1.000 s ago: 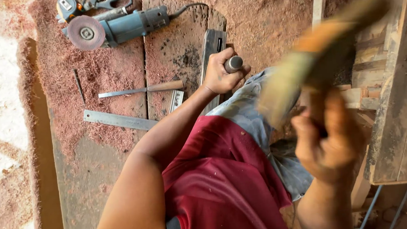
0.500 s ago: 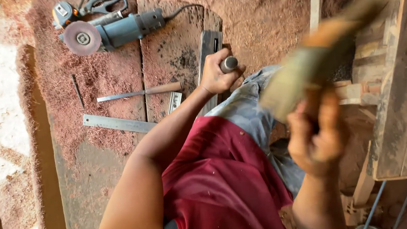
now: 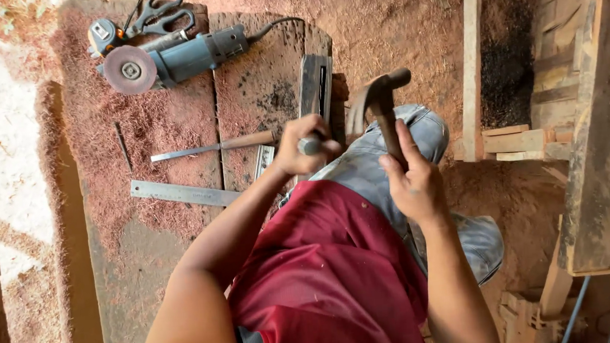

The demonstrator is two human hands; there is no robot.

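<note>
My left hand (image 3: 301,148) is closed around a chisel-like tool with a round metal-capped end (image 3: 311,146), held upright over a dark wooden piece with a slot (image 3: 315,84). A claw hammer (image 3: 377,93) with a wooden handle is gripped in my right hand (image 3: 412,180). Its head sits just right of and slightly above the tool's capped end. I cannot tell whether they touch. Both hands are above my knee in blue jeans (image 3: 419,133), and the tool's tip is hidden.
On the sawdust-covered boards lie an angle grinder (image 3: 171,58), scissors (image 3: 158,8), a small tape measure (image 3: 102,35), a wooden-handled file (image 3: 214,146) and a steel ruler (image 3: 182,194). Timber frame parts (image 3: 594,109) stand at the right.
My right hand has swung the hammer down and left, from raised and blurred at the right to beside the tool's capped end. My left hand has stayed in place.
</note>
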